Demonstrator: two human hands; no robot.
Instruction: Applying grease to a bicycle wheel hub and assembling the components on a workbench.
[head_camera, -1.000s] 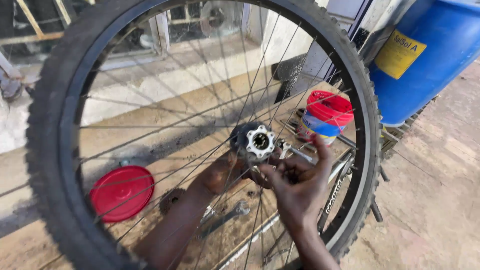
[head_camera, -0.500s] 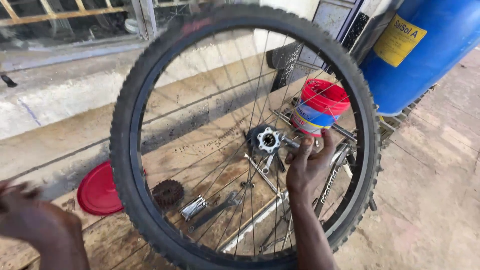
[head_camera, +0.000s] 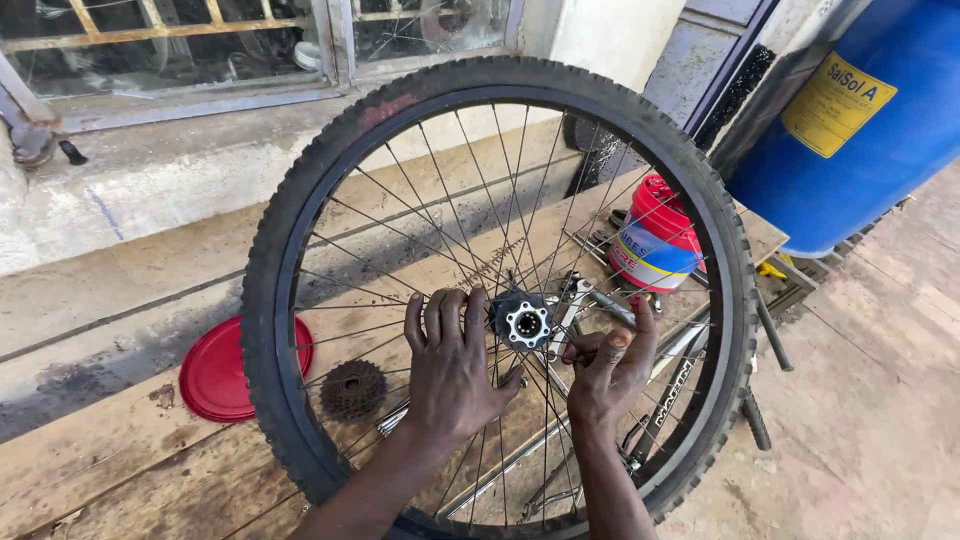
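Observation:
A bicycle wheel with a black knobby tyre (head_camera: 262, 300) stands upright over a wooden bench (head_camera: 120, 450). Its silver hub (head_camera: 526, 323) sits at the centre of thin steel spokes. My left hand (head_camera: 450, 370) lies spread against the spokes just left of the hub, fingers apart and pointing up. My right hand (head_camera: 607, 365) is just right of the hub, fingers curled around the spokes beside it. A dark toothed cassette (head_camera: 352, 390) lies on the bench behind the wheel.
A round red lid (head_camera: 215, 372) lies on the bench at the left. A red and blue tub (head_camera: 655, 240) stands at the bench's right end, with metal tools beside it. A large blue barrel (head_camera: 880, 110) stands at the far right. A concrete ledge and barred window run behind.
My left hand has come up from the lower left and now rests on the spokes beside the hub. The view has shifted so the whole wheel sits more centrally.

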